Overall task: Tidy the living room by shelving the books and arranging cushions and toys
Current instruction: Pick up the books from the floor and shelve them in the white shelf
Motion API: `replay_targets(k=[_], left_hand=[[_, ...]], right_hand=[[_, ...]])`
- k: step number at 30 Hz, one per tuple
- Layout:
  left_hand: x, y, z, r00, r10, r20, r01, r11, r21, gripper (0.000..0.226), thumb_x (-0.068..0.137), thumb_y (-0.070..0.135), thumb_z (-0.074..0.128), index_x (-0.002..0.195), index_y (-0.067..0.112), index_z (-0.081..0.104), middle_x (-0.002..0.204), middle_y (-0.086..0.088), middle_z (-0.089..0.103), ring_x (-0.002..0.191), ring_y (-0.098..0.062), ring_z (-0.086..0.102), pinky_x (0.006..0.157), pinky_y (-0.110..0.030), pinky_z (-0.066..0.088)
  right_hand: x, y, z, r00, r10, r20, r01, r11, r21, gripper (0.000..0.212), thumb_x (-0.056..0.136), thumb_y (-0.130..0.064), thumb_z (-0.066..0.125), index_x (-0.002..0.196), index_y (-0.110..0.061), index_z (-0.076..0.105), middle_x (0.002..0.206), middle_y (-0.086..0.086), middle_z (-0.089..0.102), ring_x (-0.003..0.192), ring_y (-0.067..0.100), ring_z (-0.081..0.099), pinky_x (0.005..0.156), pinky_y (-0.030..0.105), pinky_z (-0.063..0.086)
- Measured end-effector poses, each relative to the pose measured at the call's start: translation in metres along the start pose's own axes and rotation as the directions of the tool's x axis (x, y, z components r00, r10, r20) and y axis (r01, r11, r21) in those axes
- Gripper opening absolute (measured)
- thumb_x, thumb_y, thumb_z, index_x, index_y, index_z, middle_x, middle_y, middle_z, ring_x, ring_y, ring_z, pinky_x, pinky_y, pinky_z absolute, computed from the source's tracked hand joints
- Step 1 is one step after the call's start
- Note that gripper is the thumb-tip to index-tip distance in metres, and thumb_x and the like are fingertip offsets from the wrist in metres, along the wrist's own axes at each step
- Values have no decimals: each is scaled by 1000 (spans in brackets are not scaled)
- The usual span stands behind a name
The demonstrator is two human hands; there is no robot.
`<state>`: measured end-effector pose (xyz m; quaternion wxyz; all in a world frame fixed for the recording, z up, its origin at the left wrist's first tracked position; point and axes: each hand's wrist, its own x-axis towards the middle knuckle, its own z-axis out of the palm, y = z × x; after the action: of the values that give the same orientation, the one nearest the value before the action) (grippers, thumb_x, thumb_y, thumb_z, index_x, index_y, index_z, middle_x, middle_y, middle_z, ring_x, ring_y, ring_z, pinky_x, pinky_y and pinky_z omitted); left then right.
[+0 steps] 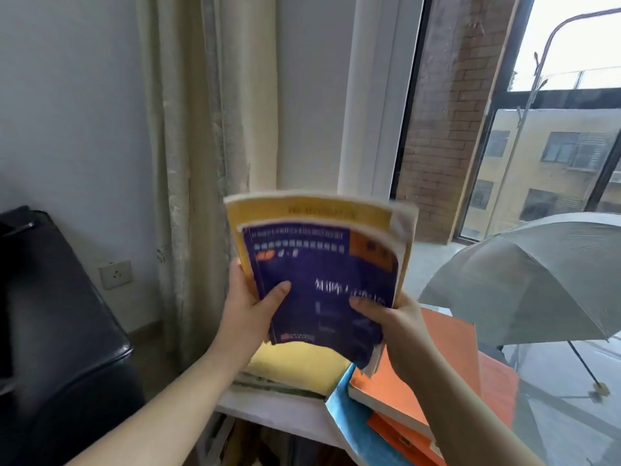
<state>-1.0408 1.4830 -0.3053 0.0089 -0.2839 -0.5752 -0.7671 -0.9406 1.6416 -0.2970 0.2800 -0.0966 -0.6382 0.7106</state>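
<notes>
Both hands hold up a small stack of books in the middle of the view. A dark blue paperback (pixel 322 284) faces me, with a larger yellow book (pixel 302 208) behind it. My left hand (pixel 250 311) grips the stack's left edge, thumb on the blue cover. My right hand (pixel 393 321) grips the lower right corner, thumb on the cover. Below them more books lie on a white shelf top (pixel 268 413): a yellow book (pixel 292 368), orange books (pixel 450 361) and a light blue one (pixel 356 432).
A black sofa arm (pixel 64 317) fills the left. Beige curtains (pixel 205 129) hang behind the books, with a wall socket (pixel 116 274) beside them. An open grey umbrella (pixel 537 280) stands on the floor at the right, before a large window (pixel 537 129).
</notes>
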Motion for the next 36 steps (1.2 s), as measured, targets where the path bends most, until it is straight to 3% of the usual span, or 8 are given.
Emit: replay_targets(k=[3,7,11,17,23,27,31,36], left_hand=[[3,0,-5,999,-44,-32,43,999,-10,40,85,8,62,107,36,43,100,18,61,88,8,64,59,-14,54],[6,3,-9,978,-210,0,209,976,-61,24,86,10,61,100,29,54,94,13,67,84,-7,68,58,-18,54],[-3,2,-13,950,-309,43,312,945,-94,21,87,8,59,100,24,55,100,4,67,92,-14,64,81,-35,54],[-22,6,-23,955,-281,94,292,945,-149,26,85,4,58,103,22,58,98,5,70,99,-15,64,84,-35,52],[-57,18,-22,988,-149,51,153,984,-86,25,82,3,60,97,23,58,84,18,72,82,1,68,63,-15,54],[-81,23,-36,995,-74,-60,63,985,-162,31,72,14,63,101,24,58,93,13,72,91,-6,68,67,-18,55],[-97,12,-58,987,-141,-82,121,971,-206,30,76,11,59,105,20,57,98,7,72,94,-11,69,68,-21,56],[-111,-17,-75,961,-276,-17,274,958,-90,27,78,4,60,101,17,59,92,6,74,87,-11,70,64,-19,56]], right_hand=[[0,-3,4,997,29,67,-26,998,-50,20,76,3,69,81,-16,69,77,2,74,71,18,69,67,29,57],[-2,-3,7,992,102,79,-96,993,-75,19,81,-4,67,83,-23,68,75,-5,74,67,10,69,59,21,54],[-16,5,9,989,145,35,-141,985,-101,19,84,-2,65,82,-21,65,76,-4,70,66,8,66,55,16,54],[-36,14,10,994,105,0,-104,985,-135,19,80,1,67,83,-19,68,75,0,73,70,18,68,69,36,57],[-64,12,5,998,55,44,-52,996,-68,28,77,12,61,81,-15,68,66,-2,73,59,10,68,50,20,52],[-78,10,14,986,-26,162,58,979,-196,37,77,8,65,70,-27,75,72,-7,73,69,10,69,68,28,57],[-98,30,28,966,66,251,10,956,-293,32,81,1,64,74,-29,71,76,-8,74,75,12,70,75,32,57],[-112,75,24,960,217,178,-143,924,-355,28,87,-8,63,85,-36,63,77,-19,72,80,16,69,74,25,56]])
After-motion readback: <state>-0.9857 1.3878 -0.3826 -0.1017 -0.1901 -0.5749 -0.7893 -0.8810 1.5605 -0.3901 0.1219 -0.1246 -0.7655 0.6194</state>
